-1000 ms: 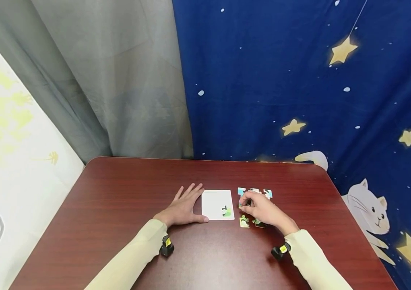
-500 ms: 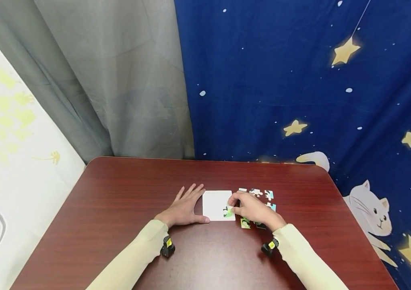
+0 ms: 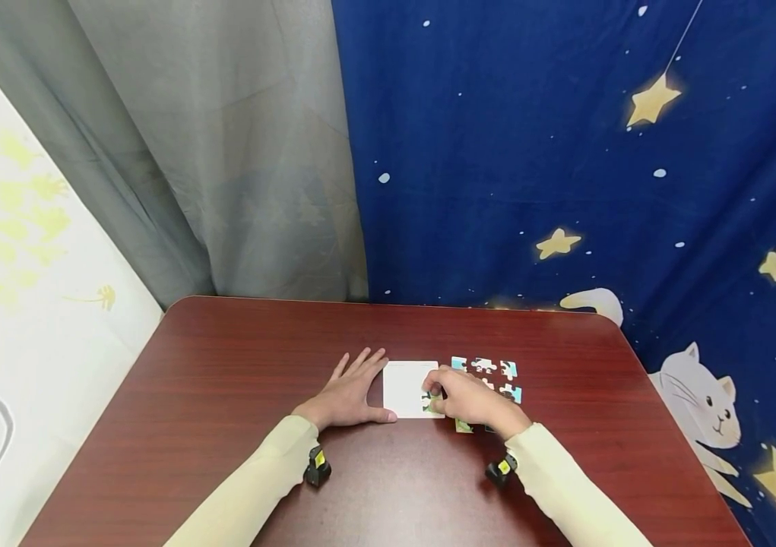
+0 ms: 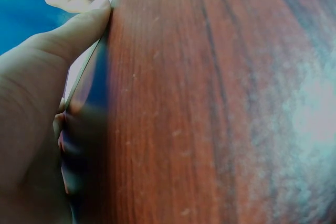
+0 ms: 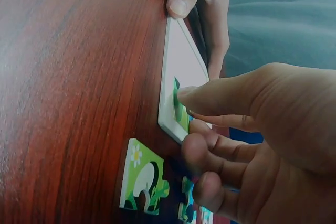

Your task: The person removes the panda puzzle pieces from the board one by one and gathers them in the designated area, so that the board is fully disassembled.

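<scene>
A square white puzzle board (image 3: 403, 387) lies on the table between the hands. My left hand (image 3: 349, 395) rests flat with fingers spread, its thumb and fingertips touching the board's left side. My right hand (image 3: 473, 399) is over the board's lower right corner, thumb and forefinger bent together around a small jigsaw piece that the fingers mostly hide. In the right wrist view, a green and black printed jigsaw piece (image 5: 181, 115) shows on the board under the right thumb (image 5: 202, 98). The left wrist view shows the left thumb (image 4: 79, 32) against the board's edge.
Several loose jigsaw pieces (image 3: 484, 366) lie right of the board, some hidden under the right hand. A green piece with a white flower (image 5: 139, 174) lies near the board. The table (image 3: 251, 357) is dark red wood; curtains (image 3: 565, 152) hang behind it.
My right hand has moved left from the loose pieces to the lower right corner of the board, bringing a jigsaw piece along. The left hand stays where it was.
</scene>
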### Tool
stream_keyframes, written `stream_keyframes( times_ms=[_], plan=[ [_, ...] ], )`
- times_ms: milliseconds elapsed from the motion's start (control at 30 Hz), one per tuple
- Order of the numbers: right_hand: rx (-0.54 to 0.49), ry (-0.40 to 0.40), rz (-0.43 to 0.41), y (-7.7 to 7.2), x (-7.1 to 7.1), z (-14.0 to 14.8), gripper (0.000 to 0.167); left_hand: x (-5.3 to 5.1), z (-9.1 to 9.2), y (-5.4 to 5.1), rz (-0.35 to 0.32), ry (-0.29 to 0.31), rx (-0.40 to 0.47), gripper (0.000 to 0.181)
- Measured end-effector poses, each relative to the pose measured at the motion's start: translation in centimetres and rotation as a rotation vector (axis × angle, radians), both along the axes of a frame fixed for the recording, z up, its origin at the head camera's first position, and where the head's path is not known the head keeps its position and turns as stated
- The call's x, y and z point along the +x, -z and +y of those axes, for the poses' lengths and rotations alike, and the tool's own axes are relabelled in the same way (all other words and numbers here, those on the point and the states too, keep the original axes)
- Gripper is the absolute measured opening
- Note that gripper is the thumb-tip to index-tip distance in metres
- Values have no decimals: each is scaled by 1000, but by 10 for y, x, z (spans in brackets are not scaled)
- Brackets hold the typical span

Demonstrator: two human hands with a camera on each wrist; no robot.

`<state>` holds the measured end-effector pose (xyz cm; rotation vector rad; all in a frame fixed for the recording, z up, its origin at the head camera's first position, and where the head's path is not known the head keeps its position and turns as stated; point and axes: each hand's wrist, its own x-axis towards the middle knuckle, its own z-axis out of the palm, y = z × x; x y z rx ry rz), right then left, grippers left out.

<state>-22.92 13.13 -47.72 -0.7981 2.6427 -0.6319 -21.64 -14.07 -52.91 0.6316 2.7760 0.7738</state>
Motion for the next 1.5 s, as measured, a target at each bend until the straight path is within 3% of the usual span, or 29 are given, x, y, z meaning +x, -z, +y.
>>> stream_keyframes(
  times_ms=[300, 367, 600, 733, 800, 1033, 1267, 1500],
  plan=[
    [32, 3, 37, 0, 5, -3, 37, 3, 1, -4, 1, 2, 1, 113],
    [29, 7, 42, 0, 4, -3, 34, 4, 1, -8, -4, 2, -21, 112],
    [11, 27, 51, 0, 3, -3, 18, 3, 2, -6, -11, -5, -27, 114],
    [-54, 45, 33, 1, 1, -1, 4, 5, 3, -14, -3, 6, -63, 112],
    [-92, 43, 15, 1, 0, 0, 6, 5, 3, -15, -1, 7, -57, 112],
    [-162, 23, 5, -1, 1, 7, 6, 2, 1, -4, 14, 6, 14, 116],
    [-196, 38, -35, -5, 5, 23, 7, -2, 0, 8, 22, 5, 5, 116],
    [-220, 55, -49, -8, 8, 44, 6, 3, 1, -7, -1, 9, -21, 112]
  ],
)
